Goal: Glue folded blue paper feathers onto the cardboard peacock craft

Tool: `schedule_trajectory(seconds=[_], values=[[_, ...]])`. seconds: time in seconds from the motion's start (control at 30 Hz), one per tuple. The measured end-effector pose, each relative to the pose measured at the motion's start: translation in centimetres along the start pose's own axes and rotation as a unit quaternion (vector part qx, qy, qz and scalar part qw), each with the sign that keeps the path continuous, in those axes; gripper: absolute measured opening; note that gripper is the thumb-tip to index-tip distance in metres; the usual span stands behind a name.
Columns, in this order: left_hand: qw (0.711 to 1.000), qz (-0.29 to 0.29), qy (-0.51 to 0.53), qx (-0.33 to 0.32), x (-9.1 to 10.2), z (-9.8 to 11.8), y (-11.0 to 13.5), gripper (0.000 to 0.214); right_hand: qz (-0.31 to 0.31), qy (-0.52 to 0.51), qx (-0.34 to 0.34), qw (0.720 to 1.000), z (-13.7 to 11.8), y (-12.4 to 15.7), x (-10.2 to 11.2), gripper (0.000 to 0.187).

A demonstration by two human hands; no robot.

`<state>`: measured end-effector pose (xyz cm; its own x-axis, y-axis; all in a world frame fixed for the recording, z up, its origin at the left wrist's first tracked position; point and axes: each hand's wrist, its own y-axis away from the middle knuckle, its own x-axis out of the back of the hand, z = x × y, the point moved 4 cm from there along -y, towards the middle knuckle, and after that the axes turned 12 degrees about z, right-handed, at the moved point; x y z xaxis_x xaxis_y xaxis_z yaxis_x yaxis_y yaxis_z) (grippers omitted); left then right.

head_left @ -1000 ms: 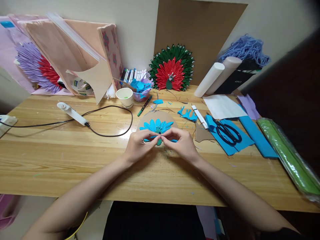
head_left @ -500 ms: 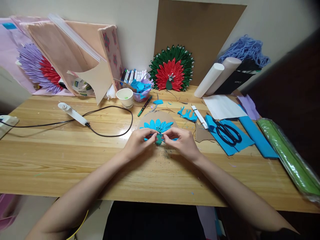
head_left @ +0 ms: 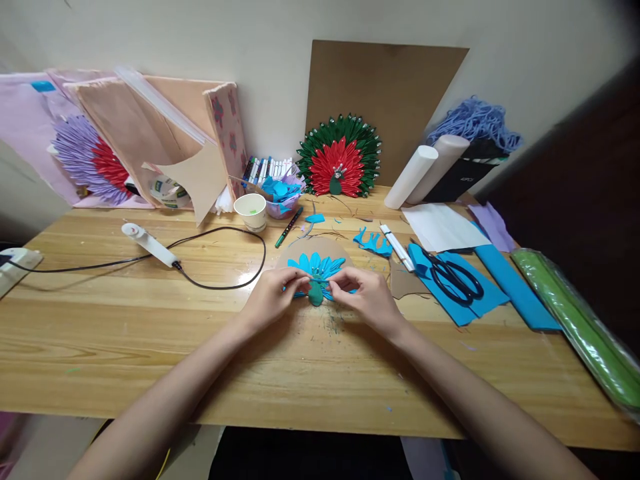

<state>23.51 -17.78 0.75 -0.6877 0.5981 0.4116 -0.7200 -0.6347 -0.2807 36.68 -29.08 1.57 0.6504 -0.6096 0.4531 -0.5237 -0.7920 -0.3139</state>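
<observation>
A brown cardboard disc (head_left: 327, 249) lies at the middle of the wooden table (head_left: 150, 333), with a fan of blue paper petals (head_left: 316, 264) stuck on it and a small green body piece (head_left: 315, 294) at its near edge. My left hand (head_left: 273, 299) pinches at the petals just left of the green piece. From the right, my right hand (head_left: 367, 299) pinches the same spot. Fingers of both hands are pressed together on the blue petal craft.
Black scissors (head_left: 455, 277) lie on blue paper at the right, beside a white stick (head_left: 397, 243) and green wrapped sheets (head_left: 575, 320). A glue gun (head_left: 150, 243) with a black cord, a paper cup (head_left: 251, 211), markers and a finished red-green peacock (head_left: 340, 163) stand behind.
The camera has tilted, so the whole scene sits lower in the picture. My fingertips have closed in tighter on the petals above the green piece.
</observation>
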Motion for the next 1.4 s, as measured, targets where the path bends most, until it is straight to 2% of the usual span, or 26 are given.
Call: schedule_trajectory(seconds=[0.13, 0.23, 0.33, 0.43, 0.57, 0.7, 0.93, 1.13, 1.4], values=[[0.992, 0.053, 0.052, 0.103, 0.4, -0.9, -0.4, 0.021, 0.018, -0.012, -0.005, 1.000, 0.1, 0.1, 0.0, 0.008], [0.970, 0.025, 0.127, 0.205, -0.2, -1.4, -0.3, 0.031, 0.035, -0.021, 0.008, 0.999, 0.0, 0.3, 0.0, 0.011], [0.952, -0.005, 0.181, 0.247, -0.9, -1.2, 0.0, 0.035, 0.040, -0.022, 0.021, 0.999, -0.2, 0.4, -0.1, 0.012], [0.952, 0.003, 0.187, 0.242, -0.9, -0.8, 0.1, 0.034, 0.023, -0.043, -0.008, 0.999, -0.1, 0.4, -0.3, 0.013], [0.966, 0.006, 0.154, 0.206, -0.8, -0.5, 0.3, 0.030, -0.017, -0.089, -0.095, 0.991, 0.6, 0.3, -0.7, 0.018], [0.976, -0.006, 0.134, 0.174, -0.9, -0.5, 0.4, 0.027, -0.042, -0.149, -0.172, 0.973, 1.1, 0.0, -1.0, 0.022], [0.970, -0.008, 0.160, 0.185, -0.9, -0.4, 0.4, 0.025, -0.068, -0.231, -0.244, 0.940, 1.8, 0.0, -1.7, 0.026], [0.967, -0.015, 0.187, 0.173, -1.2, -0.3, 0.4, 0.024, -0.073, -0.255, -0.254, 0.930, 2.0, 0.1, -2.1, 0.026], [0.971, -0.044, 0.167, 0.167, -1.3, 0.0, 0.5, 0.025, -0.063, -0.235, -0.204, 0.948, 1.6, 0.1, -1.8, 0.023]])
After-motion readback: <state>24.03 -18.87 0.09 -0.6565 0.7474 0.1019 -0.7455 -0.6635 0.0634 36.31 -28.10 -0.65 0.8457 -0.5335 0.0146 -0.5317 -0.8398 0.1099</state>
